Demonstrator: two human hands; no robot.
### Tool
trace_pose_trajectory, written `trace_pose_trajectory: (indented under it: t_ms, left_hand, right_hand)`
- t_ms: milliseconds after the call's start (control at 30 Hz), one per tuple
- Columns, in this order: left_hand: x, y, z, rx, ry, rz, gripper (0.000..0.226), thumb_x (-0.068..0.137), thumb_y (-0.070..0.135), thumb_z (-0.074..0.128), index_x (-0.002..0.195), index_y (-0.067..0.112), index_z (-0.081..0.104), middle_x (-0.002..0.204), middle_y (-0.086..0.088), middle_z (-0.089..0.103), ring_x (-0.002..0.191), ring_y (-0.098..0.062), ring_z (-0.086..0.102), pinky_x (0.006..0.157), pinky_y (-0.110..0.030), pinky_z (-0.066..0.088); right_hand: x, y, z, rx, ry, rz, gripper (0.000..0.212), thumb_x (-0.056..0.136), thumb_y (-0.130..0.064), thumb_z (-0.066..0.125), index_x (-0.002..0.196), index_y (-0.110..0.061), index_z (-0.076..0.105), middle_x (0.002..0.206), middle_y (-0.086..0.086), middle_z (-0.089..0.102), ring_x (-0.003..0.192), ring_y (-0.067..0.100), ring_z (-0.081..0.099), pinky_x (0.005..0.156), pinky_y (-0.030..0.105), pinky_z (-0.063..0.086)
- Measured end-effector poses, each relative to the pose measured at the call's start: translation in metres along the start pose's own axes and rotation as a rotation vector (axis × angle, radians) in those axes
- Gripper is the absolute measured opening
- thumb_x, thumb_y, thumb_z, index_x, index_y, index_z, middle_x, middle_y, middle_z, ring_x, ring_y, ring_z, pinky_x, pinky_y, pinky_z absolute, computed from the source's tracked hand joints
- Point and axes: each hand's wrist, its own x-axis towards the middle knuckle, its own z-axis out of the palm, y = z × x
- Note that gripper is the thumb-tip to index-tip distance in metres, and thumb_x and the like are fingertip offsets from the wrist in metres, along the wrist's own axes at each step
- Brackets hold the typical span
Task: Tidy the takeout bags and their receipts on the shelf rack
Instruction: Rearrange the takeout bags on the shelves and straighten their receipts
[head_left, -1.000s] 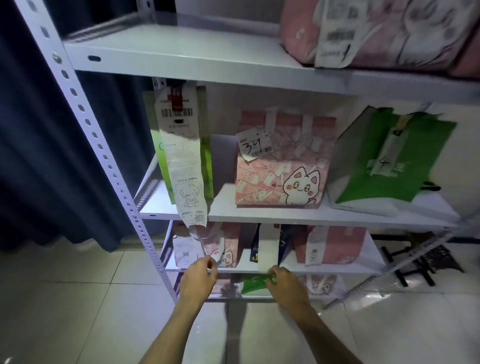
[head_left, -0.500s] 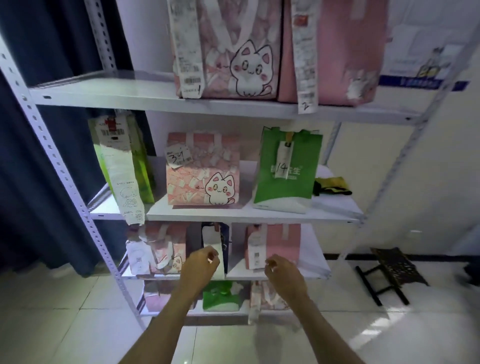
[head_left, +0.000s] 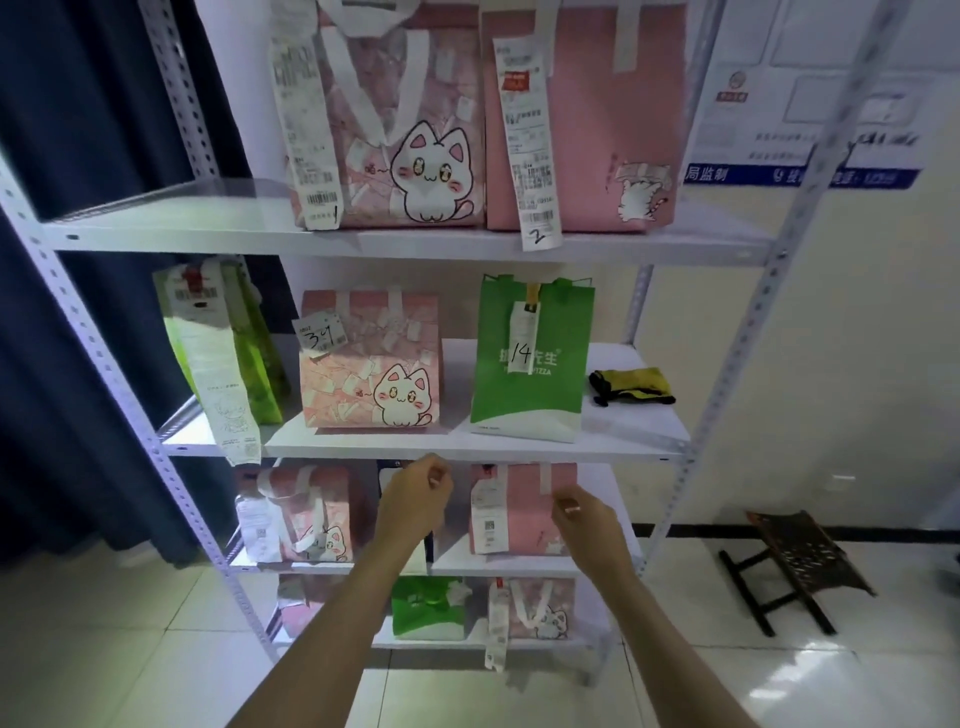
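Takeout bags with receipts fill a white shelf rack (head_left: 467, 244). On the top shelf stand a pink cat bag (head_left: 415, 130) with receipt "1" and a plain pink bag (head_left: 597, 114) with receipt "2". Below are a light green bag (head_left: 249, 353) with a long receipt, a pink cat bag (head_left: 374, 364) tagged "34" and a green bag (head_left: 540, 374) marked "14". My left hand (head_left: 415, 501) and right hand (head_left: 587, 525) hover in front of the third shelf, fingers loosely curled, holding nothing. A pink bag (head_left: 519, 512) stands between them; a dark bag is mostly hidden behind my left hand.
A yellow and black cloth (head_left: 631, 385) lies at the right end of the second shelf. The bottom shelf holds a small green bag (head_left: 426, 608) and a pink cat bag (head_left: 540, 610). A dark curtain (head_left: 78, 260) hangs to the left. A small dark stool (head_left: 795, 566) stands on the tiled floor at right.
My hands left the small green bag on the bottom shelf and rose to the third shelf. The view tilted up, so the top shelf bags now show.
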Motion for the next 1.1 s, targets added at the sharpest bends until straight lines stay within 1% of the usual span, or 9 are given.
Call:
trace_pose_trajectory:
  t_ms: [133, 267, 367, 467, 533, 600, 667, 800, 1100]
  left_hand:
    - [0.037, 0.016, 0.01, -0.07, 0.032, 0.024, 0.016, 0.096, 0.02, 0.06, 0.108, 0.026, 0.07, 0.098, 0.011, 0.07, 0.088, -0.01, 0.067, 0.076, -0.031, 0.054]
    - [0.079, 0.033, 0.021, -0.11, 0.046, 0.048, 0.018, 0.099, 0.021, 0.058, 0.115, 0.022, 0.065, 0.102, 0.01, 0.068, 0.089, -0.008, 0.065, 0.078, -0.028, 0.053]
    - [0.11, 0.044, 0.026, -0.166, 0.053, 0.059, 0.019, 0.099, 0.012, 0.058, 0.118, 0.016, 0.06, 0.098, 0.007, 0.066, 0.086, -0.008, 0.063, 0.072, -0.019, 0.048]
    - [0.135, 0.052, 0.028, -0.238, 0.09, 0.054, 0.03, 0.099, 0.009, 0.061, 0.127, 0.012, 0.053, 0.099, 0.001, 0.068, 0.082, -0.007, 0.064, 0.067, -0.019, 0.05]
    - [0.149, 0.056, 0.029, -0.269, 0.118, 0.045, 0.035, 0.099, 0.011, 0.062, 0.132, 0.011, 0.05, 0.096, 0.005, 0.066, 0.078, -0.005, 0.065, 0.062, -0.017, 0.049]
    - [0.161, 0.06, 0.032, -0.265, 0.125, 0.049, 0.03, 0.1, 0.015, 0.061, 0.128, 0.011, 0.052, 0.095, 0.009, 0.064, 0.075, -0.002, 0.063, 0.06, -0.014, 0.047]
    - [0.17, 0.063, 0.037, -0.227, 0.116, 0.072, 0.021, 0.101, 0.021, 0.06, 0.119, 0.01, 0.061, 0.096, 0.006, 0.066, 0.074, 0.001, 0.06, 0.064, -0.012, 0.046]
    - [0.176, 0.064, 0.047, -0.227, 0.094, 0.124, 0.015, 0.101, 0.023, 0.061, 0.098, 0.012, 0.069, 0.086, 0.002, 0.068, 0.076, -0.012, 0.063, 0.075, -0.027, 0.054]
    - [0.138, 0.066, 0.06, -0.332, 0.108, 0.164, 0.023, 0.098, 0.034, 0.065, 0.081, 0.018, 0.066, 0.074, 0.0, 0.064, 0.068, -0.015, 0.059, 0.064, -0.03, 0.047]
  right_hand:
    - [0.038, -0.001, -0.01, 0.031, 0.054, -0.003, 0.02, 0.099, -0.016, 0.058, 0.116, -0.015, 0.069, 0.108, 0.001, 0.074, 0.094, 0.017, 0.069, 0.087, 0.036, 0.058]
    - [0.08, -0.001, -0.019, 0.044, 0.139, 0.036, 0.02, 0.098, -0.014, 0.059, 0.116, -0.015, 0.067, 0.107, 0.0, 0.073, 0.088, 0.014, 0.065, 0.073, 0.028, 0.051]
    - [0.111, -0.001, -0.021, 0.07, 0.242, 0.077, 0.018, 0.097, -0.015, 0.06, 0.115, -0.017, 0.061, 0.102, 0.002, 0.071, 0.082, 0.014, 0.064, 0.066, 0.029, 0.046]
    - [0.134, -0.004, -0.021, 0.1, 0.347, 0.131, 0.023, 0.098, -0.021, 0.061, 0.119, -0.016, 0.052, 0.103, 0.002, 0.062, 0.076, 0.007, 0.059, 0.058, 0.027, 0.043]
    - [0.148, -0.007, -0.02, 0.12, 0.386, 0.149, 0.027, 0.098, -0.024, 0.062, 0.121, -0.014, 0.05, 0.108, 0.001, 0.056, 0.075, 0.01, 0.06, 0.058, 0.027, 0.041]
    - [0.16, -0.008, -0.018, 0.141, 0.398, 0.139, 0.029, 0.099, -0.027, 0.061, 0.122, -0.014, 0.049, 0.112, -0.001, 0.053, 0.077, 0.015, 0.063, 0.062, 0.03, 0.043]
    - [0.17, -0.007, -0.016, 0.141, 0.388, 0.131, 0.023, 0.101, -0.026, 0.059, 0.12, -0.015, 0.053, 0.112, -0.001, 0.055, 0.076, 0.01, 0.06, 0.066, 0.032, 0.044]
    - [0.18, 0.004, -0.011, 0.163, 0.376, 0.103, 0.013, 0.104, -0.025, 0.051, 0.108, -0.018, 0.062, 0.104, 0.002, 0.067, 0.084, 0.022, 0.066, 0.074, 0.045, 0.056]
    - [0.143, 0.021, -0.027, 0.229, 0.435, 0.069, 0.013, 0.105, -0.025, 0.048, 0.102, -0.026, 0.06, 0.096, -0.004, 0.069, 0.08, 0.027, 0.066, 0.069, 0.047, 0.057]
